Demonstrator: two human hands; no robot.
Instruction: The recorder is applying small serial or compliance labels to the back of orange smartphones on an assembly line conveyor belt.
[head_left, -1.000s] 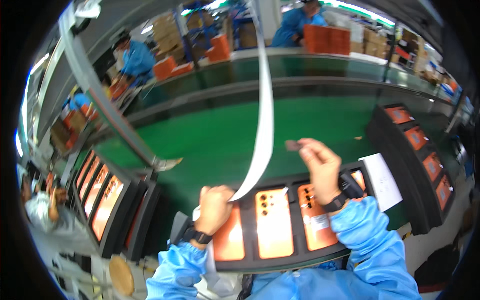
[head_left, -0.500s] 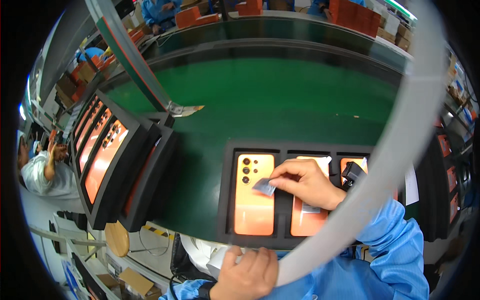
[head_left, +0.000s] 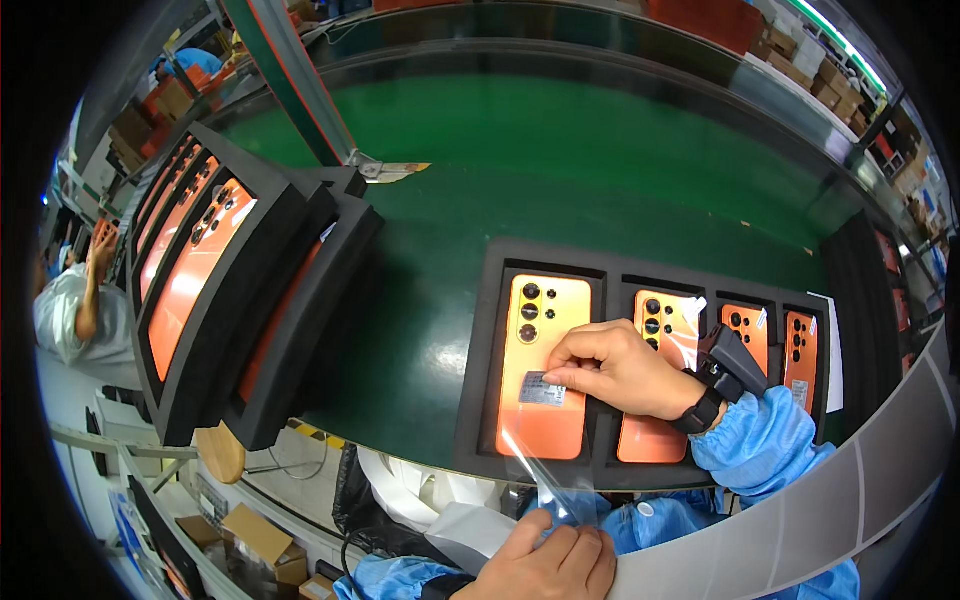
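right hand (head_left: 620, 370) fingers pinch small label (head_left: 542, 389) onto leftmost orange phone back (head_left: 543, 365) in black tray (head_left: 480, 380) | left hand (head_left: 550, 560) grips liner strip (head_left: 800, 540) | advice: align squarely, press flat

1 head-worn fisheye view, looking steeply down, close over green bench (head_left: 620, 170)
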